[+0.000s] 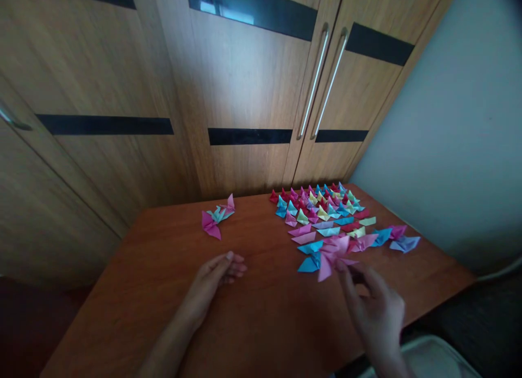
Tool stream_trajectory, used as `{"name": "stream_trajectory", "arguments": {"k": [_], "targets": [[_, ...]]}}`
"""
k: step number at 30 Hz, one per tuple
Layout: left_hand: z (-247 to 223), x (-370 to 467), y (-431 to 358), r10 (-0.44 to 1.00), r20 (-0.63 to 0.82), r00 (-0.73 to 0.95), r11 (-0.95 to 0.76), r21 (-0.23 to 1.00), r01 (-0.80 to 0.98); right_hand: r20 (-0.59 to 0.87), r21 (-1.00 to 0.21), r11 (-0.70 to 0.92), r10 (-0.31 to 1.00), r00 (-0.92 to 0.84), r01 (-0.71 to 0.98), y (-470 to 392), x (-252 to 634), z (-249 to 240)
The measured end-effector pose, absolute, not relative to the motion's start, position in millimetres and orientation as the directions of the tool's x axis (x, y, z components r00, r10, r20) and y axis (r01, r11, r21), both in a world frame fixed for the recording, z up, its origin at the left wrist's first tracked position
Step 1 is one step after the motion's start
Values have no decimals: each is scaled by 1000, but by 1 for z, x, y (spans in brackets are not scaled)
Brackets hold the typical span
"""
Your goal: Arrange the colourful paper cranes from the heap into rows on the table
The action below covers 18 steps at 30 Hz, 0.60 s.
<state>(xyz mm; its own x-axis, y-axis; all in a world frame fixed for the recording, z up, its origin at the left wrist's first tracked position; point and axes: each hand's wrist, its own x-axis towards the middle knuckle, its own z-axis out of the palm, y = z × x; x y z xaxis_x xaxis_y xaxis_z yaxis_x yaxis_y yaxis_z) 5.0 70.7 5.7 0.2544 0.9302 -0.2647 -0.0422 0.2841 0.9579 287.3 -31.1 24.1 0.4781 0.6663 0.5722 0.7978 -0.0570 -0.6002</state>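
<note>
My right hand point(376, 303) pinches the near edge of a pink folded paper piece point(333, 249) between thumb and fingertips, at the front of the paper pieces. A blue folded paper piece point(310, 262) lies right beside it on the left. My left hand point(218, 272) is over the middle of the table, fingers curled in and thumb on top, with nothing seen in it. Beyond the left hand lies a joined cluster of pink and light-blue folded paper point(220, 214), apart from the fingers.
Rows of small folded paper pieces point(312, 204) in several colours stand at the back right of the brown table point(163, 291). Flat folded strips point(302, 231) lie before them; blue and purple pieces point(403, 243) lie further right. A wooden wardrobe point(248, 84) and a wall point(452, 138) border the table.
</note>
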Motion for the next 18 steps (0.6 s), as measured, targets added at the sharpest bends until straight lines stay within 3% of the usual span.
{"name": "stream_trajectory", "arguments": {"k": [4, 9, 18], "targets": [[6, 3, 73, 939, -269, 213, 287, 957, -54, 516, -523, -317, 621, 590, 791, -55, 378, 12], [4, 4, 73, 940, -276, 199, 291, 955, -51, 436, -395, -517, 622, 651, 759, -62, 453, -31], [-2, 2, 76, 937, -276, 216, 291, 956, -43, 352, -257, -611, 662, 661, 749, -45, 492, -53]]}}
